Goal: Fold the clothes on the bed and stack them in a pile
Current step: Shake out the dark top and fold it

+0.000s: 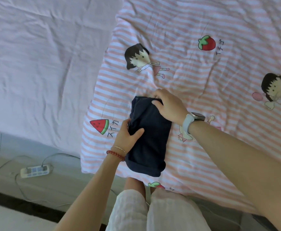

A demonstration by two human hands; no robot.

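A dark navy garment [149, 140], folded into a compact oblong, lies on the pink-striped quilt [203, 77] near the bed's front edge. My left hand [128, 135] grips its left edge, thumb on top and fingers curled under the cloth. My right hand [168, 104], with a watch on the wrist, pinches the far top corner of the garment between thumb and fingers. No other clothes or pile are in view.
The quilt carries cartoon girls, a strawberry [206, 43] and a watermelon slice [99, 125]. A plain lilac sheet [41, 64] covers the bed's left part. A power strip [35, 170] with cables lies on the floor at lower left. My legs stand against the bed edge.
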